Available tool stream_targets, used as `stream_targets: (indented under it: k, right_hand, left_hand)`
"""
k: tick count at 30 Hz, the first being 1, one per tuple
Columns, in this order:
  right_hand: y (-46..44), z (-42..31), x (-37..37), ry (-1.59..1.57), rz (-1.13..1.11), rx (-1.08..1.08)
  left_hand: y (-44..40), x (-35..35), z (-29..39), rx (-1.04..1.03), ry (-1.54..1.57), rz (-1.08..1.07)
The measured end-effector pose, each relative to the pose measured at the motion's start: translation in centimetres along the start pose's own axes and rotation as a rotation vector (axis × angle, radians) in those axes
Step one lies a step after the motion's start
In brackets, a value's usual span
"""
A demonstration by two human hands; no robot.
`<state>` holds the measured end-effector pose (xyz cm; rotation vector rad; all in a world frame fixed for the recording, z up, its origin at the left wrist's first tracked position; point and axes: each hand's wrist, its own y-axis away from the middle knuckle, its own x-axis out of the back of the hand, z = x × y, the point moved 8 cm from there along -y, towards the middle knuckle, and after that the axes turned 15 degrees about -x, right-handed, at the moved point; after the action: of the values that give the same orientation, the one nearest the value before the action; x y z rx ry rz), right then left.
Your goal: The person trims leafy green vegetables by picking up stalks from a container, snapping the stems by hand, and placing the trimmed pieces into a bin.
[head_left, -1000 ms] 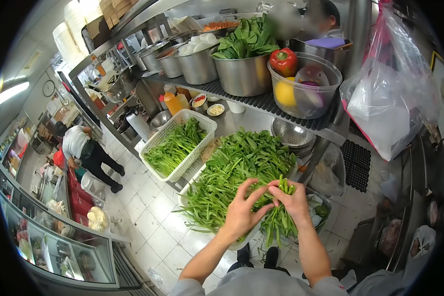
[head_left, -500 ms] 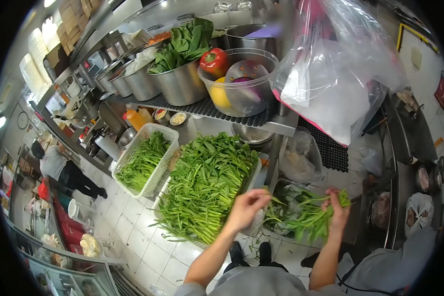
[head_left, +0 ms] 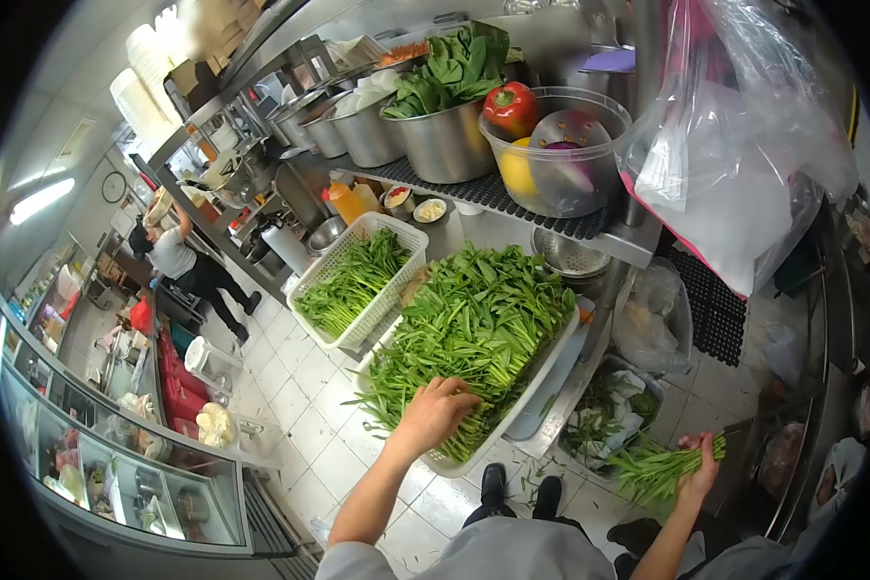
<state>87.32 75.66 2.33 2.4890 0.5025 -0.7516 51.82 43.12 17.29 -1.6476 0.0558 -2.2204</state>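
Observation:
My left hand is at the near side of a large heap of long-stemmed leafy greens, which look like water spinach. Its fingers are curled closed against the stems, their tips partly hidden. The heap fills a white basket and rises above its rim. Over to the right, my right hand is closed around a bunch of the same greens, leaves pointing left. That bunch hangs beside a bin lined with plastic and holding leaf scraps.
A smaller white basket of greens stands beyond the heap. Above, a shelf carries metal pots and a clear tub of vegetables. Plastic bags hang at right. A co-worker stands far left. Leaf bits lie on the floor tiles.
My left hand has moved from above the scrap bin leftward to the heap. My right hand has lowered and moved right with its bunch. The view has shifted; the co-worker now has raised arms.

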Motion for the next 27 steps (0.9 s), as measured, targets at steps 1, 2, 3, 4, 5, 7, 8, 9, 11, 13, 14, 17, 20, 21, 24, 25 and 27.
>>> stream_targets:
  k: [1, 2, 3, 4, 5, 7, 8, 9, 11, 13, 14, 17, 20, 21, 24, 25, 27]
  right_hand:
    - [-0.1, 0.1, -1.6, 0.017, -0.062, -0.020]
    - [-0.5, 0.2, -2.8, 0.011, -0.080, -0.027]
    - [-0.8, 0.3, -3.9, 0.004, -0.095, -0.033]
    - [-1.0, 0.5, -4.9, -0.002, -0.107, -0.040]
    - [-1.1, 0.4, -6.3, 0.055, -0.133, -0.026]
    - [-1.0, 0.2, -9.3, 0.175, -0.191, 0.006]
    - [-0.8, 0.1, -10.5, 0.207, -0.187, 0.006]
    - [-0.4, 0.0, -11.6, 0.238, -0.180, 0.008]
    - [0.2, -0.3, -13.1, 0.291, -0.166, 0.027]
    - [0.7, -0.8, -14.3, 0.323, -0.176, 0.038]
    - [0.9, -0.9, -14.9, 0.339, -0.185, 0.045]
    - [0.9, -0.9, -17.3, 0.390, -0.223, 0.060]
    - [2.4, -1.0, -22.0, 0.487, -0.261, 0.021]
    - [2.7, -0.9, -23.9, 0.586, -0.284, 0.059]
    - [4.6, -0.5, -31.0, 0.729, -0.451, 0.067]
    - [5.2, -0.4, -33.5, 0.780, -0.542, 0.171]
    - [6.3, 0.1, -37.8, 0.889, -0.683, 0.311]
  left_hand:
    - [0.2, -0.4, -1.2, -0.010, 0.041, -0.006]
    - [0.0, -0.1, -1.6, -0.023, 0.082, -0.014]
    - [-0.4, 0.6, -2.0, -0.030, 0.103, 0.005]
    - [-0.6, 0.7, -1.8, -0.067, 0.095, -0.007]
    - [-1.0, 0.5, -1.6, -0.105, 0.089, -0.019]
    - [-1.4, -1.5, -1.5, -0.134, 0.069, -0.135]
    - [-1.3, -1.9, -1.6, -0.144, 0.062, -0.169]
    - [-1.5, -2.1, -1.8, -0.155, 0.055, -0.204]
    - [-2.2, -0.4, -2.4, -0.126, 0.134, -0.149]
    - [-2.5, 4.1, -3.6, 0.001, 0.260, 0.040]
    - [-2.6, 6.2, -4.4, 0.075, 0.314, 0.103]
    - [-2.1, 10.8, -7.7, 0.189, 0.536, 0.415]
    - [-2.4, 13.9, -7.8, 0.238, 0.634, 0.515]
    - [-2.9, 14.5, -7.1, 0.241, 0.647, 0.511]
    - [-4.9, 14.8, -4.7, 0.144, 0.694, 0.440]
    - [-5.7, 14.0, -4.0, 0.111, 0.746, 0.391]
    - [-7.1, 12.7, -1.1, 0.073, 0.738, 0.277]
